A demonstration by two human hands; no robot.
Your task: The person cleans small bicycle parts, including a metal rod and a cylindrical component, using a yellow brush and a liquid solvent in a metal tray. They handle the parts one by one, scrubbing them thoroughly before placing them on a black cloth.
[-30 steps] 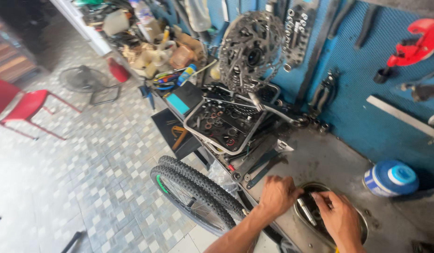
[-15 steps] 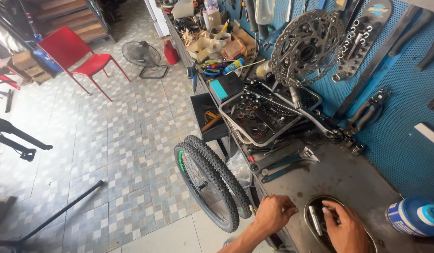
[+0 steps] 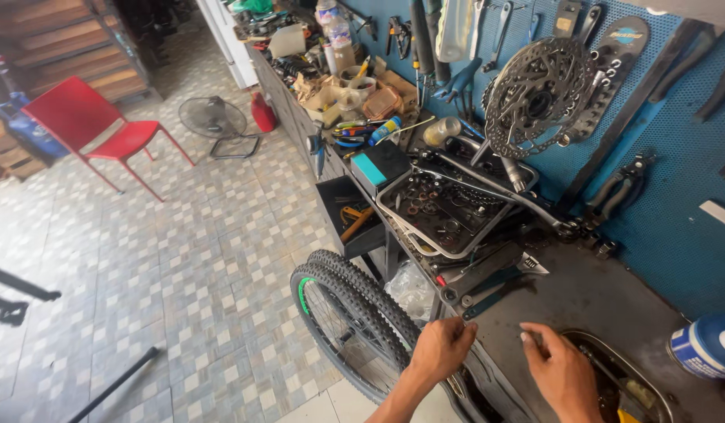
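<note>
My left hand is curled shut over the front edge of the dirty grey workbench, just above a knobby bicycle tyre. My right hand hovers over the bench, left of an oily metal bowl. Its fingertips are pinched on a small grey part. The two hands are about a hand's width apart. Most of the bowl's contents are hidden by my right hand and the frame edge.
Flat wrenches lie beyond my hands, behind them a metal tray of small parts. A brake rotor hangs on the blue pegboard. A blue tub stands at the right. On the tiled floor: red chair, fan.
My right hand has come out of the bowl and moved left over the bench. My left hand stays closed at the bench edge. The view has swung left.
</note>
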